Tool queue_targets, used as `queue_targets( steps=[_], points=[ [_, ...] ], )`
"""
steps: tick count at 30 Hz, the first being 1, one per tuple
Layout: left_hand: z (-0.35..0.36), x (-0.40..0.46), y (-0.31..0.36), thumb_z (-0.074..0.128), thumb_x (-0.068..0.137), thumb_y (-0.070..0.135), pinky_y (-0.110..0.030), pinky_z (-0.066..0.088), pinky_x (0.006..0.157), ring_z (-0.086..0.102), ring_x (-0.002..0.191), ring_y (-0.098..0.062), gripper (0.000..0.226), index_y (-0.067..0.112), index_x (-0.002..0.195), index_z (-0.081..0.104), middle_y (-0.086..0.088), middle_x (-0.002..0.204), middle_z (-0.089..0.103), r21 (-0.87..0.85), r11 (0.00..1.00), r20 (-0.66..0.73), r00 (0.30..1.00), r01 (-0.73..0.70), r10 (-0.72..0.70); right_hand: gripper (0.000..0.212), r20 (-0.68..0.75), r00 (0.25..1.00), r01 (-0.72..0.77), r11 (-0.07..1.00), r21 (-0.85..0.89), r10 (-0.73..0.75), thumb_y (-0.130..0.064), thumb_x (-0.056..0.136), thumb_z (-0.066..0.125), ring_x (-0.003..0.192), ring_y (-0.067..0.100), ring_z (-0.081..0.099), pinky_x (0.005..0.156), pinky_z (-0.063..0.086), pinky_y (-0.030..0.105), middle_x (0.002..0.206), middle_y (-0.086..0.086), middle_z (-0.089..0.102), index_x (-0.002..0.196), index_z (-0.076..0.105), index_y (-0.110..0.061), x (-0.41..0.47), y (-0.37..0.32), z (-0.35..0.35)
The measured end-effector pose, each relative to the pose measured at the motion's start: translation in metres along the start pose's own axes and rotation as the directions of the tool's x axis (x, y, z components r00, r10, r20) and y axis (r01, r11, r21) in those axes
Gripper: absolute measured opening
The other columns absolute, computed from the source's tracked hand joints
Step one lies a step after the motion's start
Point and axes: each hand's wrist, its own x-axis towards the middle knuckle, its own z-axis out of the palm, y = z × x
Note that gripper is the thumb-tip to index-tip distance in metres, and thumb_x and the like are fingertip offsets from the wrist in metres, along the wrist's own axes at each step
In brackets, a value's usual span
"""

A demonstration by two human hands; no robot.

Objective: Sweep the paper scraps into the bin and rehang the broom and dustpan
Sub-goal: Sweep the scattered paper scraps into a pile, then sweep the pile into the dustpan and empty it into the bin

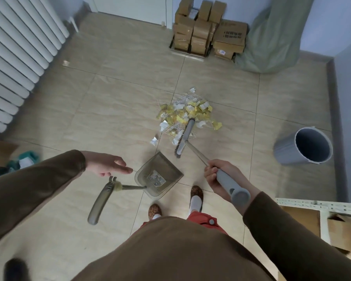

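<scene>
A heap of yellow and white paper scraps (187, 113) lies on the tiled floor ahead of my feet. My right hand (221, 175) grips the grey broom handle (230, 184), and the broom head (184, 136) rests against the near side of the heap. The translucent dustpan (158, 175) stands on the floor in front of my left foot, its long handle (100, 201) leaning toward the lower left. My left hand (107, 164) hovers above that handle with fingers spread, holding nothing. The grey bin (304, 146) lies tilted at the right, its mouth toward me.
Stacked cardboard boxes (205, 27) and a green sack (272, 37) stand at the far wall. A white radiator (18, 47) runs along the left. A shelf frame (320, 205) with cardboard is at the lower right. One stray scrap (65, 62) lies near the radiator.
</scene>
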Motion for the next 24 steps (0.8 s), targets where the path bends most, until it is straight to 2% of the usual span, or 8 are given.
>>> queue_targets(
  steps=[2,6,10,12,14,18,21,24],
  points=[
    [0.008,-0.003,-0.009,0.067,0.028,0.093,-0.030,0.053,0.097,0.064,0.110,-0.017,0.126,0.030,0.136,0.051,-0.001,0.129,0.059,-0.004,0.999,-0.001,0.999,-0.033,0.033,0.022,-0.010,1.000,0.009,1.000,-0.022,-0.009,-0.010,0.099,0.043,0.034,0.005,0.043,0.032,0.039,0.014,0.058,-0.001,0.040,0.078,0.043,-0.013,0.000,0.011,0.006],
    [0.016,-0.005,-0.024,0.080,0.037,0.076,-0.029,0.054,0.095,0.067,0.109,-0.023,0.122,0.025,0.143,0.045,-0.004,0.119,0.066,-0.116,0.993,0.028,0.999,-0.028,0.031,0.020,-0.020,0.999,0.029,0.997,-0.072,-0.031,-0.010,0.099,0.044,0.035,0.004,0.042,0.033,0.038,0.012,0.063,-0.003,0.038,0.079,0.043,-0.013,0.000,0.029,0.018],
    [0.026,-0.008,-0.031,0.084,0.029,0.075,-0.036,0.057,0.094,0.069,0.103,-0.029,0.129,0.024,0.140,0.044,-0.012,0.120,0.064,-0.113,0.993,0.062,0.998,-0.024,0.031,0.019,-0.039,0.998,0.040,0.993,-0.115,-0.045,-0.013,0.099,0.045,0.035,0.002,0.042,0.035,0.037,0.009,0.062,-0.004,0.039,0.080,0.043,-0.013,-0.002,0.041,0.028],
    [0.031,-0.013,-0.026,0.085,0.047,0.068,-0.040,0.057,0.094,0.069,0.103,-0.033,0.109,0.018,0.136,0.048,-0.014,0.118,0.064,-0.116,0.993,0.098,0.995,-0.013,0.024,0.018,-0.033,0.998,0.047,0.991,-0.122,-0.052,-0.012,0.099,0.045,0.035,0.002,0.042,0.035,0.037,0.010,0.061,-0.003,0.040,0.081,0.042,-0.013,-0.002,0.044,0.031],
    [0.035,-0.017,-0.022,0.082,0.074,0.048,-0.045,0.056,0.095,0.068,0.109,-0.035,0.078,0.011,0.135,0.049,-0.018,0.119,0.065,-0.123,0.992,0.131,0.991,-0.001,0.018,0.018,-0.035,0.998,0.056,0.990,-0.128,-0.061,-0.012,0.099,0.045,0.035,0.002,0.042,0.034,0.038,0.010,0.059,-0.003,0.040,0.081,0.042,-0.013,-0.002,0.046,0.032],
    [0.040,-0.015,-0.013,0.084,0.079,0.019,-0.051,0.055,0.097,0.070,0.103,-0.034,0.070,0.010,0.137,0.045,-0.019,0.113,0.069,-0.225,0.974,0.105,0.993,-0.020,0.045,0.018,-0.034,0.996,0.075,0.987,-0.141,-0.080,-0.013,0.099,0.045,0.035,0.002,0.042,0.034,0.039,0.010,0.061,-0.003,0.040,0.082,0.043,-0.012,-0.003,0.047,0.032],
    [0.036,-0.014,0.003,0.078,0.084,0.019,-0.046,0.058,0.091,0.069,0.087,-0.026,0.038,0.007,0.116,0.061,-0.012,0.094,0.070,-0.322,0.944,0.009,0.997,-0.068,0.075,0.019,-0.038,0.995,0.085,0.985,-0.147,-0.092,-0.013,0.099,0.046,0.035,0.002,0.042,0.035,0.038,0.010,0.061,-0.003,0.040,0.081,0.043,-0.013,-0.005,0.045,0.030],
    [0.026,-0.011,0.021,0.074,0.086,0.030,-0.046,0.058,0.090,0.065,0.084,-0.022,0.023,0.013,0.099,0.065,-0.007,0.092,0.068,-0.456,0.882,-0.077,0.993,-0.117,0.092,0.018,-0.057,0.992,0.104,0.978,-0.181,-0.116,-0.014,0.100,0.047,0.035,0.002,0.043,0.034,0.038,0.011,0.059,-0.002,0.042,0.082,0.043,-0.012,-0.006,0.044,0.026]
  ],
)
